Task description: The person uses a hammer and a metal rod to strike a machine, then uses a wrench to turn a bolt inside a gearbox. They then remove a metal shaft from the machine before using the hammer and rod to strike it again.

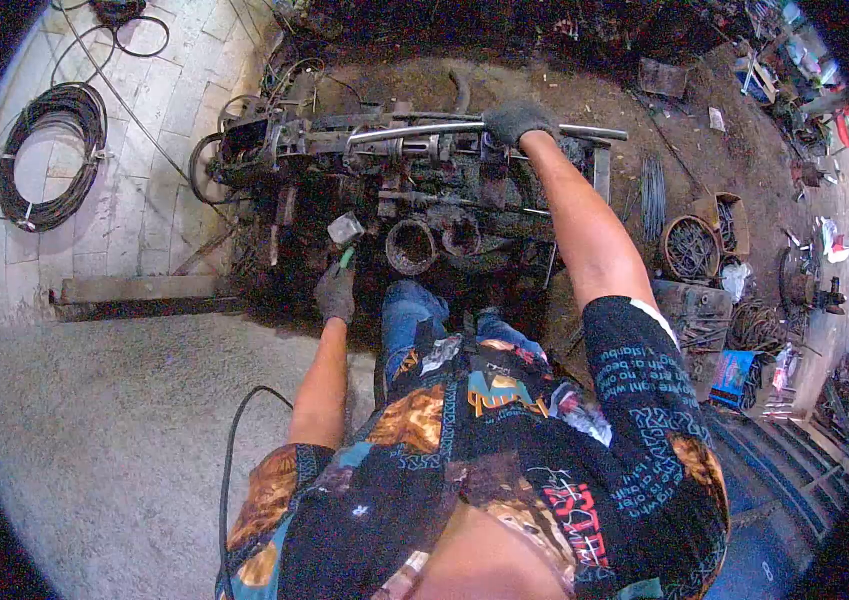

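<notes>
My left hand, in a dark glove, is closed on the green handle of a tool. The tool's pale, blocky head points away from me, beside the machine. My right hand, gloved in grey, is wrapped round a long metal bar. The bar lies roughly level over the far side of the machine, and its right end sticks out past my hand. Two round openings, one a ring-shaped can, sit on the near side of the machine.
Coiled cable lies on the tiled floor at left. A beam juts out left of the machine. At right are a round bin of metal pieces, thin rods and a blue packet. A dark hose hangs by my left arm.
</notes>
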A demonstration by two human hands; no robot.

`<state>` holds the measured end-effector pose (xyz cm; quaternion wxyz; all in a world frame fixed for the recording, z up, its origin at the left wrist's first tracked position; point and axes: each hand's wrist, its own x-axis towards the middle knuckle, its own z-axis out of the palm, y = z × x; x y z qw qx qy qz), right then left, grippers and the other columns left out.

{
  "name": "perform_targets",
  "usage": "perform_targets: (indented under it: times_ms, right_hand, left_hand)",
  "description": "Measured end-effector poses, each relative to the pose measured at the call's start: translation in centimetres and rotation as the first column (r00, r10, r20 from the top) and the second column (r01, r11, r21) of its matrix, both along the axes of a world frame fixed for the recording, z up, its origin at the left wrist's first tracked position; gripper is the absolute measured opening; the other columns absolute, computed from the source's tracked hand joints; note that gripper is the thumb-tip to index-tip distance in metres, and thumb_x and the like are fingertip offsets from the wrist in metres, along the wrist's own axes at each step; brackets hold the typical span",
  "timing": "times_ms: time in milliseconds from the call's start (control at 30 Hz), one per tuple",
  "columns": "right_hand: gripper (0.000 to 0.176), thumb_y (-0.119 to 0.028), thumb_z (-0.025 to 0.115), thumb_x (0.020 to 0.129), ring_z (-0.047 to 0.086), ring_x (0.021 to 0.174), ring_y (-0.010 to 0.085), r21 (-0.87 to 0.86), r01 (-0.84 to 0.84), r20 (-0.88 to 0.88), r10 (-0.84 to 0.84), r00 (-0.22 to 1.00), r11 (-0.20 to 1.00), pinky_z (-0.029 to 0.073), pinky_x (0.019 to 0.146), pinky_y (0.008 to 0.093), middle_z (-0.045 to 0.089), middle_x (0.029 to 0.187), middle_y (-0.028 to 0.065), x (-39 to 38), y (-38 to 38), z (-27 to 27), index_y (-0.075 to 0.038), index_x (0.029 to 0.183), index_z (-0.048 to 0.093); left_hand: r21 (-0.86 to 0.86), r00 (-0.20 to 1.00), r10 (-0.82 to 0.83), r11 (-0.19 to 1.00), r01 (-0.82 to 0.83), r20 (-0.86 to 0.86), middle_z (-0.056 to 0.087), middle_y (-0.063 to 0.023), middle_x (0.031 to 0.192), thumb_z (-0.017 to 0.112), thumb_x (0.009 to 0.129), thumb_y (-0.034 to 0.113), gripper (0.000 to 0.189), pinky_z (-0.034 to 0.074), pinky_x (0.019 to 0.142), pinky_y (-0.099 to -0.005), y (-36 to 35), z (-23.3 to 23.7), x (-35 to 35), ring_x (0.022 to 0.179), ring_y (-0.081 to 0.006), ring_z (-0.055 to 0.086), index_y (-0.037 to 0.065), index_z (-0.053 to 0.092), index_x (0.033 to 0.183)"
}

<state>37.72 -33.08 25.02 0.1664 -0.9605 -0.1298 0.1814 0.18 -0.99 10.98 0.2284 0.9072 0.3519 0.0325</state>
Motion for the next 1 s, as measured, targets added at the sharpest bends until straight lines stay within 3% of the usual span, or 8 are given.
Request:
perform_targets:
  times_ms: [133, 233, 333, 500, 633, 733, 933, 1000]
  right_hand:
    - [0.049, -0.048, 0.053, 0.084, 0.060, 0.113, 0.0376, 0.053, -0.030, 0.078, 0.026, 0.997, 0.998, 0.046, 0.097, 0.0460, 0.063, 0.124, 0.0177, -1.2, 0.0, 2.4, -0.013, 0.113, 0.070]
    - [0.049, -0.048, 0.053, 0.084, 0.061, 0.112, 0.0378, 0.090, -0.007, 0.145, -0.006, 0.989, 0.996, 0.046, 0.097, 0.0458, 0.063, 0.123, 0.0176, -2.1, -0.1, 3.3, -0.012, 0.113, 0.070]
    - [0.049, -0.048, 0.053, 0.083, 0.062, 0.110, 0.0379, 0.120, -0.035, 0.165, 0.015, 0.986, 0.992, 0.046, 0.096, 0.0460, 0.064, 0.122, 0.0177, -1.2, 0.0, 1.1, -0.012, 0.113, 0.069]
    - [0.048, -0.048, 0.053, 0.084, 0.062, 0.110, 0.0375, 0.062, 0.007, 0.198, -0.019, 0.980, 0.998, 0.047, 0.094, 0.0463, 0.064, 0.120, 0.0183, 0.0, 0.3, -2.6, -0.012, 0.111, 0.070]
    - [0.046, -0.047, 0.054, 0.083, 0.063, 0.107, 0.0373, 0.003, 0.101, 0.085, -0.101, 0.991, 0.995, 0.049, 0.092, 0.0461, 0.065, 0.119, 0.0175, -0.3, 0.5, -1.8, -0.012, 0.108, 0.072]
    - [0.047, -0.048, 0.054, 0.083, 0.064, 0.106, 0.0371, 0.046, -0.030, 0.078, 0.026, 0.997, 0.999, 0.049, 0.092, 0.0461, 0.066, 0.119, 0.0168, -3.4, 0.2, 6.8, -0.013, 0.109, 0.072]
    - [0.048, -0.048, 0.052, 0.083, 0.064, 0.108, 0.0362, 0.004, 0.113, 0.123, -0.112, 0.986, 0.994, 0.049, 0.092, 0.0459, 0.065, 0.119, 0.0169, -1.5, 1.0, 1.3, -0.013, 0.110, 0.071]
    - [0.049, -0.049, 0.052, 0.083, 0.064, 0.108, 0.0362, 0.021, 0.096, 0.129, -0.098, 0.987, 0.995, 0.049, 0.093, 0.0457, 0.066, 0.119, 0.0168, -1.6, 0.8, 2.0, -0.013, 0.110, 0.071]
  left_hand:
    - [-0.225, 0.984, 0.180, 0.958, -0.176, -0.002, 0.069, -0.0198, 0.105, 0.068, 0.085, 0.034, 0.041, 0.049, 0.083, -0.0403, -0.7, 1.4, 0.4, 0.093, -0.0323, 0.066, 0.006, 0.068, 0.115]
    - [0.024, 1.000, 0.002, 1.000, -0.002, -0.006, 0.069, -0.0211, 0.104, 0.067, 0.087, 0.034, 0.040, 0.049, 0.081, -0.0393, 0.5, -0.5, -0.1, 0.090, -0.0320, 0.065, 0.007, 0.068, 0.115]
    - [-0.146, 0.999, 0.052, 0.988, -0.053, -0.016, 0.069, -0.0211, 0.104, 0.065, 0.088, 0.035, 0.039, 0.049, 0.082, -0.0401, 0.0, 0.0, 0.1, 0.091, -0.0325, 0.066, 0.006, 0.067, 0.115]
    - [-0.097, 0.999, 0.046, 0.994, -0.045, 0.018, 0.068, -0.0207, 0.105, 0.062, 0.089, 0.037, 0.039, 0.049, 0.083, -0.0428, 2.3, -4.2, -0.4, 0.095, -0.0368, 0.065, 0.006, 0.068, 0.113]
    - [-0.073, 0.991, 0.124, 0.989, -0.128, -0.049, 0.067, -0.0211, 0.106, 0.060, 0.090, 0.037, 0.039, 0.049, 0.083, -0.0437, 1.5, -2.3, -0.1, 0.096, -0.0400, 0.063, 0.005, 0.069, 0.110]
    - [-0.028, 0.990, 0.134, 0.990, -0.135, -0.044, 0.067, -0.0213, 0.107, 0.060, 0.089, 0.037, 0.039, 0.049, 0.085, -0.0438, -0.1, -0.1, 0.4, 0.097, -0.0396, 0.063, 0.004, 0.069, 0.108]
    - [-0.103, 0.984, 0.157, 0.984, -0.148, 0.079, 0.067, -0.0218, 0.104, 0.059, 0.088, 0.035, 0.038, 0.049, 0.084, -0.0436, 1.6, -3.9, -0.2, 0.095, -0.0399, 0.063, 0.005, 0.069, 0.109]
    - [-0.134, 0.984, 0.174, 0.975, -0.177, -0.033, 0.067, -0.0218, 0.105, 0.058, 0.088, 0.034, 0.038, 0.048, 0.085, -0.0426, -1.4, 2.8, 1.6, 0.097, -0.0391, 0.063, 0.004, 0.069, 0.109]
